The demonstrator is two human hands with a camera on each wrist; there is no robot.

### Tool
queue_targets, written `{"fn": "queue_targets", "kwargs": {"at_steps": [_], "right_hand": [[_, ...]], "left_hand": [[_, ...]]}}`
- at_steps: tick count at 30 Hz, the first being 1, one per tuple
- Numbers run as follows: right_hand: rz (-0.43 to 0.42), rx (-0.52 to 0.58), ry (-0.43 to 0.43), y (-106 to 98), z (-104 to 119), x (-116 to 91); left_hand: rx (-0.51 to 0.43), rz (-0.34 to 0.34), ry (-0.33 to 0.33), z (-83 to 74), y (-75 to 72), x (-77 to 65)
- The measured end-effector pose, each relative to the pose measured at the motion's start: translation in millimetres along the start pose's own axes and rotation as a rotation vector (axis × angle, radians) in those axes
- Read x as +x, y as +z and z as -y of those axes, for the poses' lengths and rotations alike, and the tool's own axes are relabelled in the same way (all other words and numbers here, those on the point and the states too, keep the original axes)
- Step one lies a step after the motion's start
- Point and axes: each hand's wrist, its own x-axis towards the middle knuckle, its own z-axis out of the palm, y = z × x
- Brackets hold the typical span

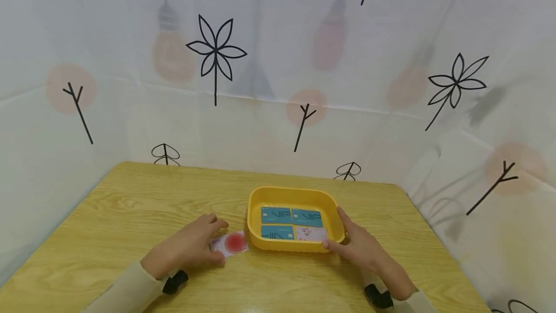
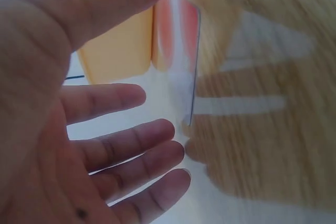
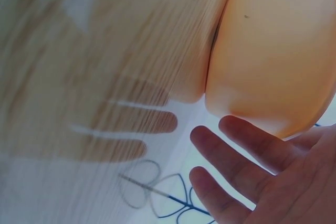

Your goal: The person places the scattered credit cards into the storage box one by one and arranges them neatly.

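Observation:
A white card with a red disc [image 1: 235, 243] lies on the table, just left of a yellow plastic tray [image 1: 278, 245]. Over the card's left end is my left hand [image 1: 191, 243], thumb and fingers spread apart; the left wrist view shows the fingers loosely extended beside the card. My right hand [image 1: 362, 250] rests at the tray's right end, thumb at the front rim and extended fingers along the side. Inside the tray lie several flat cards: teal VIP cards [image 1: 276, 215] and one pale pinkish card [image 1: 311, 234] at front right.
The wood-grain table [image 1: 143, 206] is glossy and mirrors the hands in the wrist views. A pale cloth backdrop [image 1: 260, 134] printed with plants and bulbs hangs behind and beside it. Each wrist wears a black strap [image 1: 175, 282].

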Motion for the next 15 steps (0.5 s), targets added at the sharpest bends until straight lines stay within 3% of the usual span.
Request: {"fn": "queue_targets", "kwargs": {"at_steps": [10, 15], "right_hand": [[-0.004, 0.005, 0.002, -1.4, 0.5, -0.8], [0.0, 0.012, 0.006, -0.6, 1.1, 0.4]], "left_hand": [[0.019, -0.015, 0.082, 3.6, 0.2, 0.5], [-0.005, -0.007, 0.079, 5.6, -3.0, -0.1]]}}
